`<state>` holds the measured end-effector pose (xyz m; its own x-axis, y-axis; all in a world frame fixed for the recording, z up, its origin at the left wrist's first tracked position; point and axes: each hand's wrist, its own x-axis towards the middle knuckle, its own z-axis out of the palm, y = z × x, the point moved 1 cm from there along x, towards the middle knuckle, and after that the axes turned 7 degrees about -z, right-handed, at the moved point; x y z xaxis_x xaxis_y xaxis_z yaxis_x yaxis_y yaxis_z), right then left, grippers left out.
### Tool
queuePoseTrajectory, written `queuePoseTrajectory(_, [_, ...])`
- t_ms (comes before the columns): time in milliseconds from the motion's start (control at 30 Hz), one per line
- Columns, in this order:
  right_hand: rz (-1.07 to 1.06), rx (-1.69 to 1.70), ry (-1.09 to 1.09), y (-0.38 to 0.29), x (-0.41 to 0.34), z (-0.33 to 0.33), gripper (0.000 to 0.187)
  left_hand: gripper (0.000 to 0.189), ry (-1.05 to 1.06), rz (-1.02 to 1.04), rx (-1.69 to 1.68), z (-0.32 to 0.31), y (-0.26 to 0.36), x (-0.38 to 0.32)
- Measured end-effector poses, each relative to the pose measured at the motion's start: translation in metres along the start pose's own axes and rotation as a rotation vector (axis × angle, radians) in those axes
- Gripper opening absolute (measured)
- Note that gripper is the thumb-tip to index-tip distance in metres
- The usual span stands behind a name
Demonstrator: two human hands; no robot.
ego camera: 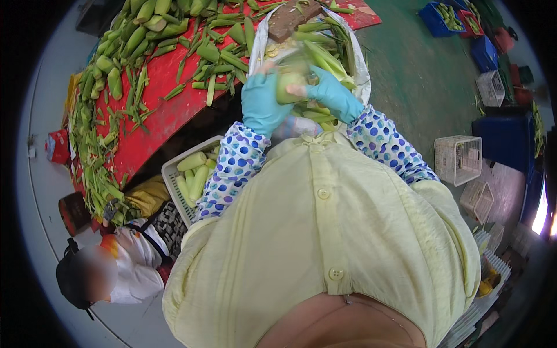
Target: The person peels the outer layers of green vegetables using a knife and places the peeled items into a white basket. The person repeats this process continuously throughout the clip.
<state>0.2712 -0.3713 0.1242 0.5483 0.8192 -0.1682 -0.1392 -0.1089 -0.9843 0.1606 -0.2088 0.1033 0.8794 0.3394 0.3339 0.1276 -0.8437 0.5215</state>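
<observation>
Both hands wear light-blue gloves that leave some fingertips bare. An ear of corn in green husk (289,87), blurred at its upper end, is between them. My left hand (263,102) grips its left side. My right hand (333,95) is at its right side with the thumb on the husk; something small and metallic, too blurred to name, shows by its fingers. Beneath and beyond lies an open white woven sack (363,71) with corn husks (328,61) in it. At its far end are a brown block (289,19) and pale round corn pieces (273,49).
Left, a red tabletop (174,108) bears heaped husked-on corn (135,39) and loose leaves. A grey plastic crate (169,167) of corn ears stands below my left forearm. A co-worker (135,269) is at lower left. White crates (458,158) and blue bins (439,19) stand on the right.
</observation>
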Motion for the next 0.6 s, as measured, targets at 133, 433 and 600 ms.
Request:
queuePoseTrajectory(133, [0.148,0.294,0.160,0.012,-0.001,0.010,0.043,0.099,0.205,-0.370,-0.126,-0.012,-0.020,-0.043])
queuePoseTrajectory(433, [0.077,0.189,-0.189,0.004,0.002,0.048,0.064,0.057,0.008,-0.850,-1.972,0.001,-0.033,-0.077])
queuePoseTrajectory(600, [0.101,-0.045,-0.130,0.021,0.011,0.056,0.048,0.052,0.051,-0.793,-1.661,-0.015,-0.027,-0.082])
